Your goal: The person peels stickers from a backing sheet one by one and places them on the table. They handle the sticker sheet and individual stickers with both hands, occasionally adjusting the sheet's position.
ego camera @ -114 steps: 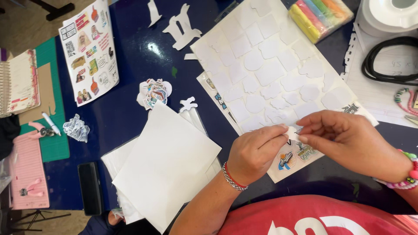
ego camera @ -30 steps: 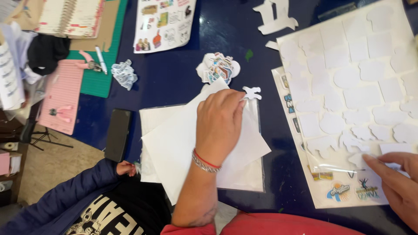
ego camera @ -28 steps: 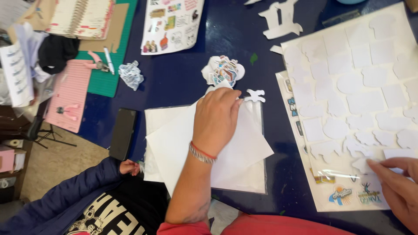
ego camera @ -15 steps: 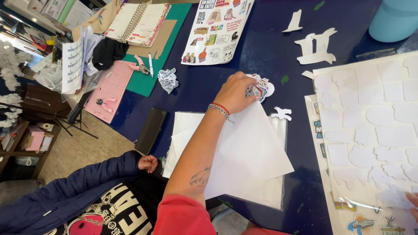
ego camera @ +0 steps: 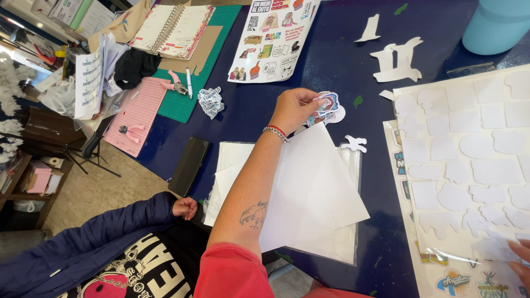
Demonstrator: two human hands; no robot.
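1. Change since the earlier views: the left hand point(ego camera: 295, 107) has left the stack of white paper sheets point(ego camera: 309, 193) and now reaches forward to the small pile of cut-out colour stickers point(ego camera: 329, 106), while the view has swung left and most of the right hand has dropped out of it.
2. Position of the pile: it lies on the dark blue table point(ego camera: 331, 60), just beyond the white sheets and just beside a small white backing scrap point(ego camera: 354, 144).
3. Left hand: thumb and fingers are pinched together on the topmost sticker, which is lifted slightly at its edge.
4. Step in hand, as judged: adding a sticker to the pile or taking one from it; which of the two cannot be told. The next move calls for a light pinch, so that the pile beneath does not scatter.
5. Right hand point(ego camera: 520, 264): only fingertips show at the lower right edge, resting on the large peeled white sticker sheet point(ego camera: 469, 160); how far they are spread cannot be told.
6. Surroundings: a printed colour sticker sheet point(ego camera: 273, 38) lies farther away.
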